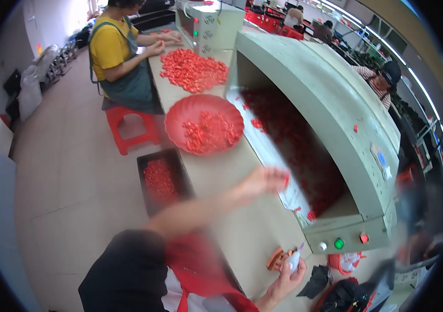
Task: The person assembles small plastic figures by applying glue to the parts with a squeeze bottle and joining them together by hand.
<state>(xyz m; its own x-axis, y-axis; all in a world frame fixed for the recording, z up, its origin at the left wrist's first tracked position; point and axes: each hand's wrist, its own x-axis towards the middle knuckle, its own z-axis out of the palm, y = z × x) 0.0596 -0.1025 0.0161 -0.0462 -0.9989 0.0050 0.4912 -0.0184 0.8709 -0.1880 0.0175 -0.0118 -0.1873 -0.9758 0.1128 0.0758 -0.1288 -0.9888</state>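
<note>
My left hand (263,180) reaches across the table, slightly blurred, its fingers pinched on a small red piece (286,181) beside the opening of a pale green hooded machine (304,67). Many red pieces lie inside the hood, and a few rest on its pale front ledge (268,148). Lower right, my right hand (286,281) is closed around a small white squeeze bottle (294,260) with a purple tip. An orange-brown object (275,258) sits right by that bottle; its kind is unclear. Left of the hood stands a red scalloped bowl (174,122) partly filled with red pieces.
A pile of red pieces (193,70) covers the far table, where a co-worker in a yellow shirt (112,52) sits. A dark tray (142,165) of red bits is at the table's left edge. A red stool (133,127) stands beyond; a red basket (336,262) is lower right.
</note>
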